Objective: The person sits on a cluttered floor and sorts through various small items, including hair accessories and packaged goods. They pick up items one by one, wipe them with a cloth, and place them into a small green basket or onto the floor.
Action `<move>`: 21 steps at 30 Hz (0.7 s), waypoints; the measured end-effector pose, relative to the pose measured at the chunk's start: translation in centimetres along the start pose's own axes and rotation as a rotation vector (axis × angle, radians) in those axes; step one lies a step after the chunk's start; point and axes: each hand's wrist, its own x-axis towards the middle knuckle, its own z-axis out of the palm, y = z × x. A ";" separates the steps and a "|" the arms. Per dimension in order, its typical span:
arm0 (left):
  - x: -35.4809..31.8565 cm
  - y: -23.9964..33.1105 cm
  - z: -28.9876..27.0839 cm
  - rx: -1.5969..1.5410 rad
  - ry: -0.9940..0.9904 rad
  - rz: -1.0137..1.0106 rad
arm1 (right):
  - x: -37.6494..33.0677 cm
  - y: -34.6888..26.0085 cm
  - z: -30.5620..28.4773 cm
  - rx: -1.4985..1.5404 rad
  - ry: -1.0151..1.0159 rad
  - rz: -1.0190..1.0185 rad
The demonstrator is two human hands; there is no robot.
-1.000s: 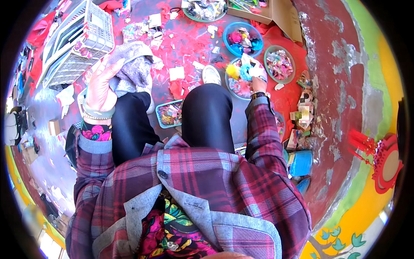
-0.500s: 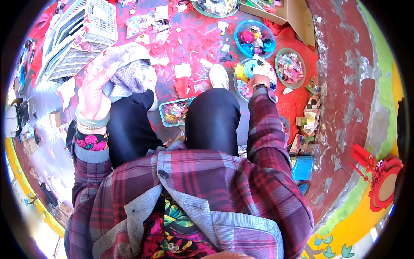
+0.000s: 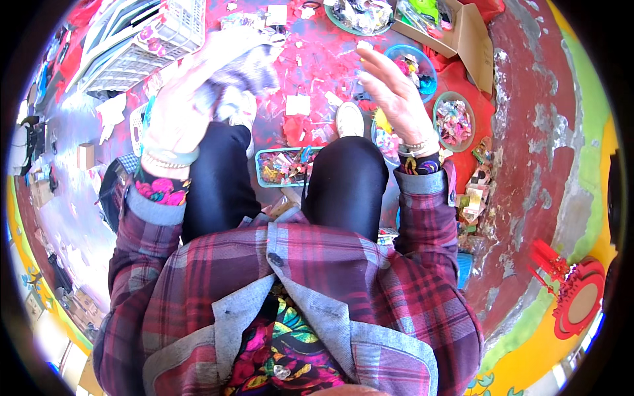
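Observation:
My left hand (image 3: 175, 122), washed out by bright light, is raised above my left knee. A grey fuzzy cloth (image 3: 254, 71), blurred, hangs from its fingers; how they grip it is partly hidden. My right hand (image 3: 399, 102) is lifted over the right side with its fingers stretched out and nothing seen in them. Below it, partly covered, is a basket of small colourful pieces (image 3: 387, 144) with a yellow pompom (image 3: 382, 119). Just beyond stands a blue basket (image 3: 432, 66) of bright trinkets. Between my knees sits a teal-rimmed tray (image 3: 263, 179) of small mixed pieces.
A white plastic crate (image 3: 175, 43) stands at the far left. A round green basket (image 3: 438, 132) and an open cardboard box (image 3: 477, 46) are at the right. Another filled basket (image 3: 337, 23) is at the back. Scraps and a white card (image 3: 298, 105) litter the floor.
My right hand has come up out of the basket, and its fingers have stretched out. My left hand and the grey cloth have moved toward the middle. The view has shifted slightly.

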 end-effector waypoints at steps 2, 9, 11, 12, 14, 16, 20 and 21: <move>0.6 -0.3 0.2 0.235 -0.052 0.051 | 1.4 -3.5 2.9 -0.116 -0.147 -0.203; 1.5 0.3 3.9 -0.296 -0.069 -0.027 | 4.1 -3.8 1.0 0.545 0.061 0.036; 1.5 2.5 2.1 -0.130 0.032 0.013 | 2.8 -4.4 -1.1 0.986 0.221 0.011; 1.3 2.6 -0.2 0.014 -0.024 0.109 | 2.0 -4.7 -1.2 1.061 0.288 0.015; 2.6 2.1 -6.9 0.095 -0.031 0.223 | 0.0 -9.6 -1.0 0.677 0.581 0.147; 3.1 1.6 -14.8 0.148 0.108 0.274 | -2.3 -10.3 1.2 0.644 0.381 0.154; 3.9 -4.6 -23.7 0.443 0.518 0.134 | -2.4 -9.4 6.5 1.033 0.071 0.292; 4.0 -6.4 -24.4 0.435 0.650 0.021 | -2.2 -10.0 6.9 1.067 0.176 0.517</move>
